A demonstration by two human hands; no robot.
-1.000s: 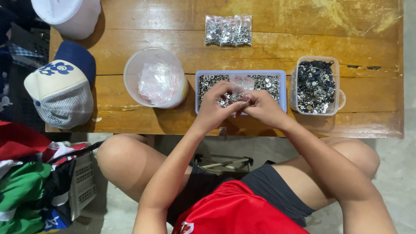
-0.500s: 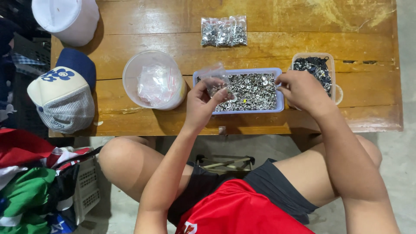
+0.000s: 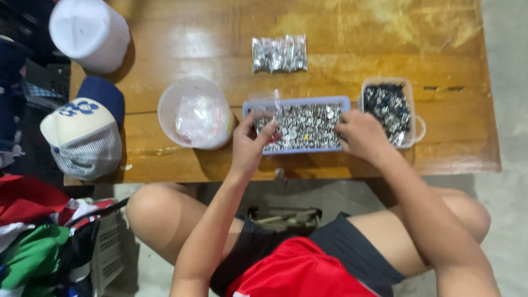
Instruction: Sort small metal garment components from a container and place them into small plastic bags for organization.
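A: Left hand [image 3: 250,144]?
B: Fingers pinched on a small clear bag [image 3: 270,104], held over the left end of the blue tray [image 3: 297,102].
A: Right hand [image 3: 360,135]?
B: Fingers curled down into the tray's silver parts [image 3: 308,125] at its right end; whether it grips any, cannot tell.
A: Surroundings?
B: Tray sits at the table [image 3: 341,33] front edge, between a round tub [image 3: 195,113] and a clear box [image 3: 389,107] of dark parts; filled bags [image 3: 279,54] lie behind it

you look down on a low wooden table [image 3: 165,33], its glossy varnished planks catching the light near the far edge. pale grey concrete floor [image 3: 503,209] spreads around it on your right.
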